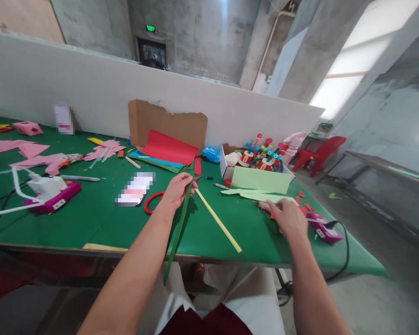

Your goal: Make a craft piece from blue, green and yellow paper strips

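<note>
My left hand [179,190] is closed in a pinch on a long green paper strip [182,218], which hangs past the table's front edge. From beside the same fingertips a yellow paper strip [218,219] slants down to the right; whether the two strips are joined I cannot tell. My right hand [289,217] has its fingers curled on a pink and orange glue gun [264,206], its tip pointing left; most of its body is hidden under the hand. Red-handled scissors [149,204] lie partly behind my left wrist.
Light green paper [261,180] leans on a white box [226,163] of colourful figures. A purple power strip [324,229] with a cord is at right, another [57,197] at left. A phone [135,188], red paper [169,148] and pink paper scraps [104,151] lie on the table.
</note>
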A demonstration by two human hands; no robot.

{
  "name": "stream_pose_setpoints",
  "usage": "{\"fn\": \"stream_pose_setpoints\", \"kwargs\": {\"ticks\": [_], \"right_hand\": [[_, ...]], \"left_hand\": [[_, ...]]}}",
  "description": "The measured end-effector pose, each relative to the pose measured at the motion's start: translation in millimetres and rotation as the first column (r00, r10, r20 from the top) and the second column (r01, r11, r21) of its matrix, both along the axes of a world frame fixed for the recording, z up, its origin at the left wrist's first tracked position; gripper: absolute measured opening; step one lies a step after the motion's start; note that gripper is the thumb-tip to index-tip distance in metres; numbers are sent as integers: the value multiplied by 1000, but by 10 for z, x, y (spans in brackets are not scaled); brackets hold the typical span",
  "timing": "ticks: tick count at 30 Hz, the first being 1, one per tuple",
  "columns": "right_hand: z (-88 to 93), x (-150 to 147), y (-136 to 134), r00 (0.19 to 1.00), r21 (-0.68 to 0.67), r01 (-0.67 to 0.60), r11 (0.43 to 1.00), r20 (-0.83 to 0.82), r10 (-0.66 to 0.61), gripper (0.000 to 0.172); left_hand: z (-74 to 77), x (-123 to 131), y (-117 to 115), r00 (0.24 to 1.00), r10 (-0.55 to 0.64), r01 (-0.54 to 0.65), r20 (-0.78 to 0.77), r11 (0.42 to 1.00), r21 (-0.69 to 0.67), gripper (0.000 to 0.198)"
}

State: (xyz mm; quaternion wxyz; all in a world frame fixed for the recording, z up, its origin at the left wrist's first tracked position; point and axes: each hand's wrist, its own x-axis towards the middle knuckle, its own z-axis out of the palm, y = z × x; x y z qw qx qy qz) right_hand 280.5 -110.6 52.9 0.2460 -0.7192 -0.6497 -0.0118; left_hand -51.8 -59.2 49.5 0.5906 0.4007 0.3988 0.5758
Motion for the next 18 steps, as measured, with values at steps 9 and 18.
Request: {"fn": "stream_pose_setpoints", "kwargs": {"ticks": [9,18], "right_hand": [[-62,-1966,1006,918,-309,-388,868,-49,393,15],[-242,-1926,866,898,-278,-399,874,-310,311,11]], "left_hand": [[-95,33,18,1000,11,-11,-17,1000,-17,20],[-79,82,32,1000,-4,4,5,999,-49,22]]}}
